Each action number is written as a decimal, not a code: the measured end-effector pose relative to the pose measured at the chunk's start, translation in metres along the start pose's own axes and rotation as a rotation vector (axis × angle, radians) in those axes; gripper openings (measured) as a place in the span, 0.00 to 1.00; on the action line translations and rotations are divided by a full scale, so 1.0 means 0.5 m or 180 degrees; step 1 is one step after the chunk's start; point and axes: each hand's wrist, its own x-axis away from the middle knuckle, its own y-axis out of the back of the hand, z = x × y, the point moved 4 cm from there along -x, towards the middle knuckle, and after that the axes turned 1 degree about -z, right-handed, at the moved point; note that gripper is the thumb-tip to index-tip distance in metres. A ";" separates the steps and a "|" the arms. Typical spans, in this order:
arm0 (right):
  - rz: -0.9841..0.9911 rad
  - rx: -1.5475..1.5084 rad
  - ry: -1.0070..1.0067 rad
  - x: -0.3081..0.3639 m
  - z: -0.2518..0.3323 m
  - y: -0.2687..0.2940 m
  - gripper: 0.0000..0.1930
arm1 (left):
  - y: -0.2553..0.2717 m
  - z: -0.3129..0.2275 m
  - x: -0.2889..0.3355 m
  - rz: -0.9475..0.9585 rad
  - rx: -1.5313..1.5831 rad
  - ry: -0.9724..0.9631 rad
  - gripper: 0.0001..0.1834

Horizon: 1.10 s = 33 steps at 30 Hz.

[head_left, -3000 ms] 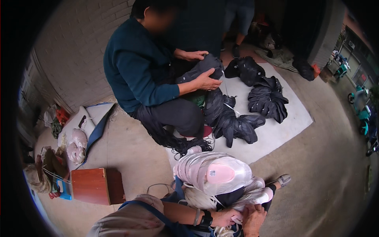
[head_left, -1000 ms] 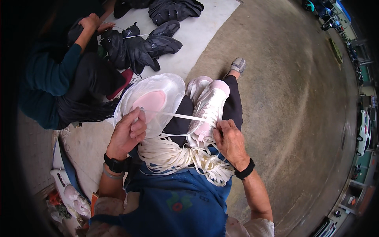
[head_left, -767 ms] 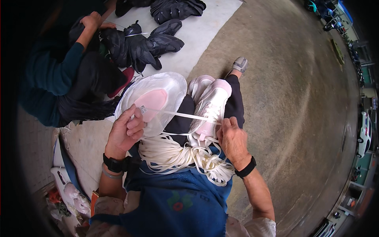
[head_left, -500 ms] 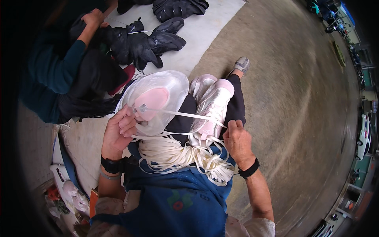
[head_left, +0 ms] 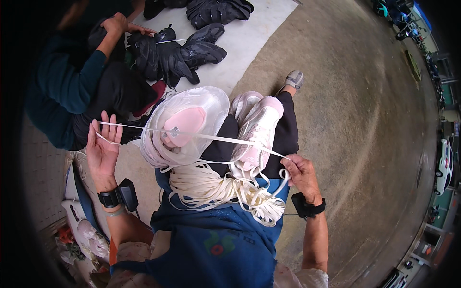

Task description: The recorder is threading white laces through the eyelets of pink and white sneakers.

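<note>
A white shoelace (head_left: 225, 139) is stretched taut above my lap, running between my two hands. My left hand (head_left: 103, 151), raised at the left, has the lace caught at its thumb and fingertips while the other fingers stay extended. At the right, my right hand (head_left: 303, 176) pinches the lace between thumb and fingers, a loose end curling below. Beneath the line lies a white and pink sneaker (head_left: 259, 127), toe pointing away, beside a second sneaker (head_left: 244, 104). A pink insole (head_left: 186, 127) shows inside a clear plastic-wrapped bundle (head_left: 218, 103). Loose cream laces (head_left: 201, 185) are heaped on my lap.
Close on the left sits a person in a dark green sleeve (head_left: 67, 77), one hand (head_left: 115, 23) near several black shoes (head_left: 185, 53) on a white sheet (head_left: 269, 19). My blue apron (head_left: 192, 245) covers my lap. Parked vehicles (head_left: 442, 165) line the far right.
My left hand has moved left and slightly up, away from the wrapped bundle, pulling the lace longer. My right hand has shifted slightly right and down. The neighbour's hand has moved slightly.
</note>
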 end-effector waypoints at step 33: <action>-0.0713 0.1588 0.1745 0.004 0.084 -0.100 0.14 | -0.200 0.496 0.038 0.2671 -0.5043 -0.0331 0.10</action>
